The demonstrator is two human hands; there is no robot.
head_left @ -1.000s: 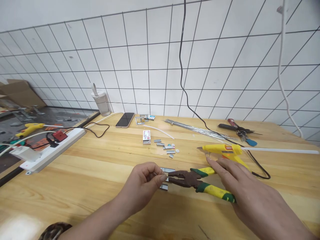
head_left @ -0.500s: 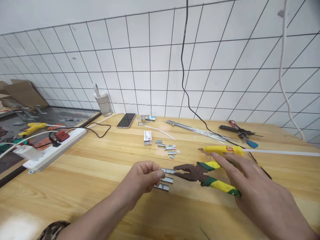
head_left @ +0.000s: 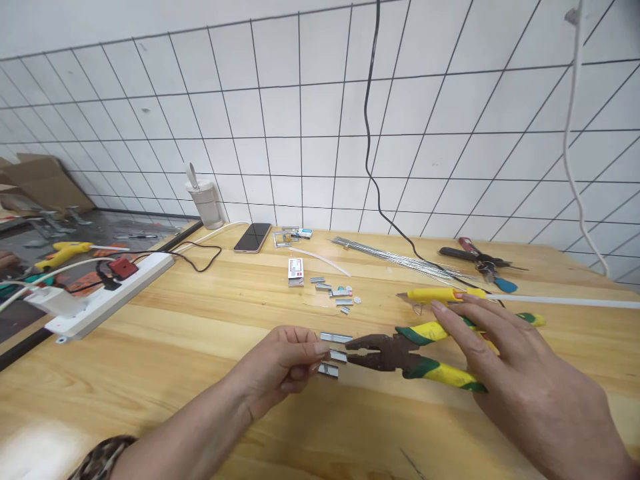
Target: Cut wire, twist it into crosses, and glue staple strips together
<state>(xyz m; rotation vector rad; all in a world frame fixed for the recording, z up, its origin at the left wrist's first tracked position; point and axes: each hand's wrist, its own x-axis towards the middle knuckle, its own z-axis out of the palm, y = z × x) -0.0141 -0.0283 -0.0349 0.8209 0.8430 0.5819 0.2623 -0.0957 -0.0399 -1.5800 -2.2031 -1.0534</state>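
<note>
My left hand (head_left: 295, 357) is closed in a pinch, thumb against forefinger, at the left ends of several staple strips (head_left: 336, 338). What it pinches is too small to make out. My right hand (head_left: 535, 380) grips a pair of pliers (head_left: 395, 350) by the yellow and green handles, fingers over the upper handle. The pliers' rusty jaws are parted, with their tips close to the right ends of the strips and just right of my left fingertips. Whether the jaws touch a strip I cannot tell.
Behind my hands lie a staple box (head_left: 295, 272), short staple pieces (head_left: 344, 303), a phone (head_left: 253, 237), metal rods (head_left: 395, 259) and a yellow glue gun (head_left: 435, 295). A power strip (head_left: 115, 300) and cup (head_left: 205, 203) stand left. Other pliers (head_left: 477, 257) lie back right.
The pliers' jaws have parted slightly more, and the lower tip sits nearer the middle strip. A thin reddish wire at my left fingertips no longer shows. The view has tilted slightly.
</note>
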